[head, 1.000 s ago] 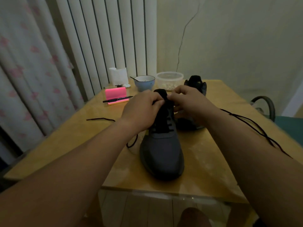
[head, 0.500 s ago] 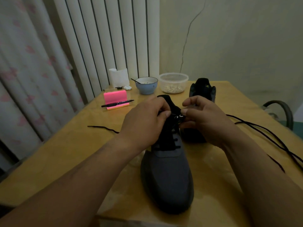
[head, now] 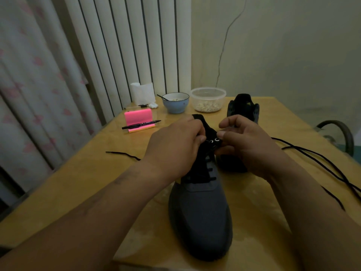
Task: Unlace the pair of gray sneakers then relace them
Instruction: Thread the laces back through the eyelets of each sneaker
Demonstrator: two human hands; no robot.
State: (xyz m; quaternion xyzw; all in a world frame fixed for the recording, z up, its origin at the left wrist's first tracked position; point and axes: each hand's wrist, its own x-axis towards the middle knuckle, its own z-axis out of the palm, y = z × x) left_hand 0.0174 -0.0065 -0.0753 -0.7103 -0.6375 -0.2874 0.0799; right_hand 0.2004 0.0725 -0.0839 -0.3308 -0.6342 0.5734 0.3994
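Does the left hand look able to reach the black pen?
Likely yes: only bare table lies between the left hand and the black pen, but its fingers must first release the gray sneaker's black lace.

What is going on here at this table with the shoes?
A person is lacing a gray sneaker that stands on the wooden table, toe toward them. The right hand pinches the sneaker's upper edge by the top eyelets, and the left hand seems to pinch its black lace there. The lower eyelets are already laced. The second sneaker stands behind, and a loose lace lies on the table to the right.
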